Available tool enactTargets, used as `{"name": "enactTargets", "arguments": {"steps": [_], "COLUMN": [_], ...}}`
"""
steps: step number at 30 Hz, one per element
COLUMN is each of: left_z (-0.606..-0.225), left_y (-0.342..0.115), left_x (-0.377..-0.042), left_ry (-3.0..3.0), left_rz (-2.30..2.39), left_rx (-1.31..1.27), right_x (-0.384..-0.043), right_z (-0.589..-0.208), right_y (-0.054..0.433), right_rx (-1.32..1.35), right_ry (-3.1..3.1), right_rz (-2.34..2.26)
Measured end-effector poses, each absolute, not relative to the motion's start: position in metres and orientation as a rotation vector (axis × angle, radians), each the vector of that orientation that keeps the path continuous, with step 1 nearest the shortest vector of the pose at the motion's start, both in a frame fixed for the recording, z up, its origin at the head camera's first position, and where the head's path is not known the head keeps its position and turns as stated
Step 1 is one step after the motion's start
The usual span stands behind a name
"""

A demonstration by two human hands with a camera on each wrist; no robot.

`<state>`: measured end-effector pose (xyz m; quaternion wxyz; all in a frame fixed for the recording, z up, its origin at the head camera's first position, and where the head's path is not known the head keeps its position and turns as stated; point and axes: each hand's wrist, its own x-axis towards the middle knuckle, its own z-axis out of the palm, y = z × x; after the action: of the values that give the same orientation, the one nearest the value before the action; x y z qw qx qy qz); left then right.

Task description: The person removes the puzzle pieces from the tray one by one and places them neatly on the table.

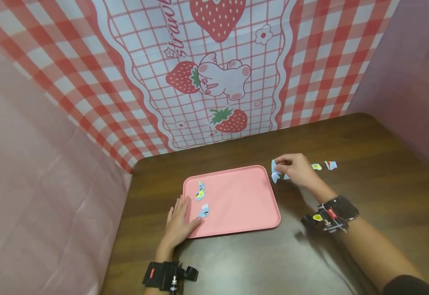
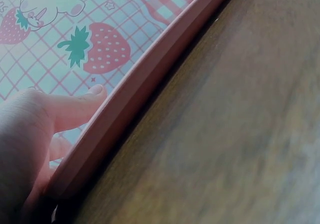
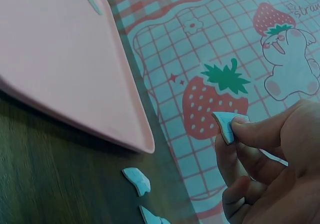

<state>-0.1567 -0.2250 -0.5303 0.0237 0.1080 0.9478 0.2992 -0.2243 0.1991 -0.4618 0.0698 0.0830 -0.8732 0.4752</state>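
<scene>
My right hand (image 1: pixel 296 169) is raised just beyond the tray's right side and pinches a small light-blue puzzle piece (image 3: pixel 226 125) between thumb and fingertips. Below it, on the table, lie a pale-blue piece (image 3: pixel 137 180) and another piece (image 3: pixel 152 217) cut off by the frame. The left hand (image 1: pixel 177 221) rests at the front-left corner of the pink tray (image 1: pixel 238 200), fingers extended along its left edge. Its thumb (image 2: pixel 80 106) lies across the rim. Inside the tray, a yellow-and-blue piece (image 1: pixel 200 191) sits behind a pale-blue piece (image 1: pixel 204 211) near that thumb.
Past the right hand lie a yellow piece (image 1: pixel 316 166) and a red-and-blue piece (image 1: pixel 330 165). Another yellow piece (image 1: pixel 317 217) shows beside the right wrist camera. A strawberry-print cloth (image 1: pixel 222 82) hangs behind the wooden table (image 1: pixel 369 172).
</scene>
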Motion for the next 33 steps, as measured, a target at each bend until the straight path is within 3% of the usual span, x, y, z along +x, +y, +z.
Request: {"name": "enactTargets", "arguments": {"steps": [33], "left_z": [-0.532], "left_y": [-0.226], "left_x": [-0.16], "left_ry": [2.913], "left_rz": [0.912], "left_rx": [0.329], "right_x": [-0.225], "right_z": [-0.494], "right_y": [0.339], "right_rx": [-0.059], "right_ry": [-2.775], "right_rz": [1.06]}}
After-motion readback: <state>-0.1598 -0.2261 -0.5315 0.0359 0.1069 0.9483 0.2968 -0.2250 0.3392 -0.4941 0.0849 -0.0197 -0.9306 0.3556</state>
